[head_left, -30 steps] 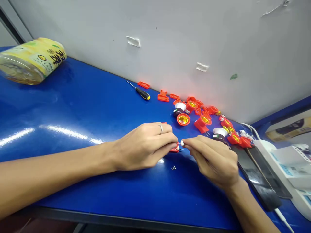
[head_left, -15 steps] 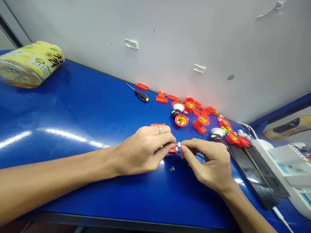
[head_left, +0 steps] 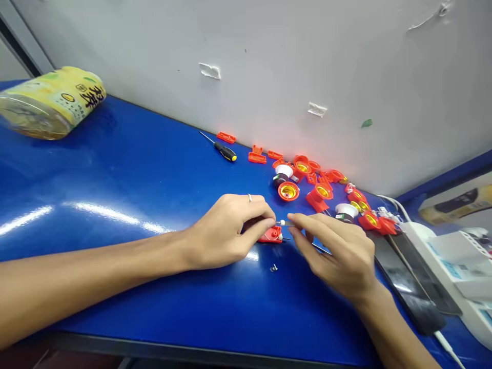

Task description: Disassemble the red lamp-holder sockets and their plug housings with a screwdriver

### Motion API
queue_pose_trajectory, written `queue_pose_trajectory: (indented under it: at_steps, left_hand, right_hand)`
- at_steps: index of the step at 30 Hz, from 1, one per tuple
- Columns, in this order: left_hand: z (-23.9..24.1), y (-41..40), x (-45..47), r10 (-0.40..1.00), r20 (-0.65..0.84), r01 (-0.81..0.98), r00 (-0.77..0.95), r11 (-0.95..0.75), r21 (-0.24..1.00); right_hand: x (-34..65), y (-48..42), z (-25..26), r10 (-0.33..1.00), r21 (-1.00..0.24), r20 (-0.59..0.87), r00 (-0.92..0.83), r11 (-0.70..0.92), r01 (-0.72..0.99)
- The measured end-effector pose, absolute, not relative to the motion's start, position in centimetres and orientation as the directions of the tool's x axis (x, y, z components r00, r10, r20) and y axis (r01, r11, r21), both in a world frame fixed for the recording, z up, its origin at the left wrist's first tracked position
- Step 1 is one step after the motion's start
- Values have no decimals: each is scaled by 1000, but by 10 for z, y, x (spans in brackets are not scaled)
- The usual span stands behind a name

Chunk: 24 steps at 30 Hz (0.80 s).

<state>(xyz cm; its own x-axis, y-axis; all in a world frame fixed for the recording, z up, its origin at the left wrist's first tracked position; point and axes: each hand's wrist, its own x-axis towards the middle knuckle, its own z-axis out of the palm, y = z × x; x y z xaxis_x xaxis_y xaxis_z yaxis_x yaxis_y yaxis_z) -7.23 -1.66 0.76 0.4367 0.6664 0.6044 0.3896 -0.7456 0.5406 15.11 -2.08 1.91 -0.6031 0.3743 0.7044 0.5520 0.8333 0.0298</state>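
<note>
My left hand (head_left: 234, 233) pinches a thin metal piece that looks like a small spring (head_left: 277, 223) between thumb and forefinger. Against its end sits a tiny white plastic piece (head_left: 283, 223). From the other side, my right hand (head_left: 338, 251) pinches a flat metal pin (head_left: 289, 223) in line with the white piece. Below the fingertips lies a red plastic plug housing (head_left: 271, 235), partly covered by my left hand. Small screws (head_left: 273, 268) rest on the blue table in front of it. A thin metal rod (head_left: 321, 249) runs under my right hand, its far end hidden.
A black-and-yellow screwdriver (head_left: 225, 151) lies near the wall. Several red lamp sockets (head_left: 288, 191) and red covers (head_left: 257, 158) are strewn along the back right. A yellow-labelled bottle (head_left: 57, 102) lies at far left; a dark phone (head_left: 411, 292) and white holder (head_left: 453, 256) stand right.
My right hand has drawn slightly right and up, its fingers now straighter, and the metal pin shows between them. The pinched parts have risen, uncovering more of the red housing.
</note>
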Motion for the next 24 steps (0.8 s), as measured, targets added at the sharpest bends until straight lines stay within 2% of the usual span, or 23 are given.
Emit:
queue_pose_trajectory:
  at_steps: [3,10,14,20,24]
  left_hand:
    - [9,-17,-73,681,577,374,452,-731,570]
    - [9,-18,-74,671,562,353,484,-737,576]
    - [8,-16,-73,678,547,382,491,-732,564]
    - [14,-13,-79,731,568,468,377,-680,565]
    - [13,-10,-85,700,569,485,431,-712,509]
  right_hand:
    - [156,-19,20,341,73,689,-639,845,530]
    - [155,-21,19,356,82,641,-680,849,522]
    - [150,-21,17,384,18,649,-657,855,518]
    - [156,-13,19,490,-136,638,-594,831,539]
    - [167,-4,17,546,-184,571,-614,813,552]
